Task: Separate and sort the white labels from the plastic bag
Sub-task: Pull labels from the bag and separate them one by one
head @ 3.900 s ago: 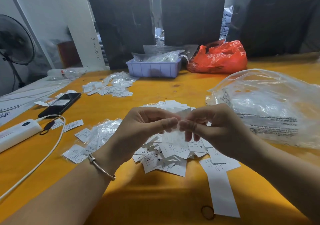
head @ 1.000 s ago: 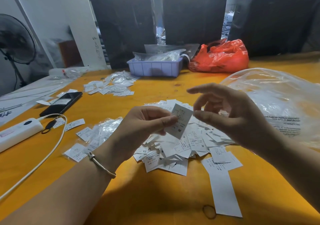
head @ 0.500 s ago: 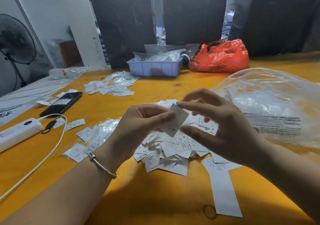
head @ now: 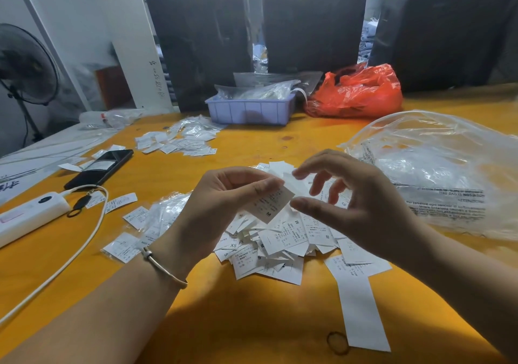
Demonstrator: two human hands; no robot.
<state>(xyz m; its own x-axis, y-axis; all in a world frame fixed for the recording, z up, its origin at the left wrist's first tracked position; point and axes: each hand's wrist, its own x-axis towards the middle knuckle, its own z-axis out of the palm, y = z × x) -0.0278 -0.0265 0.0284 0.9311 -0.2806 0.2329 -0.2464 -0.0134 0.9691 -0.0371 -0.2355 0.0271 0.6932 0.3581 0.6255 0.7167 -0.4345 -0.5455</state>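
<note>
At the far left one standing fan (head: 26, 66) stands off the table, and one white power strip (head: 30, 214) lies on the yellow table (head: 252, 321) with its one cord (head: 84, 240) curving toward the near edge. Just right of it sits one black phone (head: 101, 169). Behind, toward the middle, a loose scatter of white labels and small clear sleeves (head: 179, 141) lies flat (too many and too overlapped to count), and a second scatter of clear sleeves (head: 145, 223) lies beside the left wrist, which wears one thin bangle (head: 164, 268). The left hand (head: 221, 209) pinches one white label (head: 270, 202) between thumb and fingers, its print showing an M, held tilted above the main heap of white labels (head: 280, 246), which rests mid-table. The right hand (head: 356, 204) hovers just beside that label with thumb and fingers spread apart, gripping nothing; its fingertips are near the label's upper edge, though contact cannot be judged. At the back, one lilac tray (head: 249, 111) holds clear packets, and one red plastic bag (head: 356, 92) lies next to it. One long white strip (head: 358, 307) lies right of the heap, with one thin ring (head: 337, 342) at its lower end. At far right, one large clear plastic bag (head: 443, 173) lies crumpled on the table, well apart from the held label.
</note>
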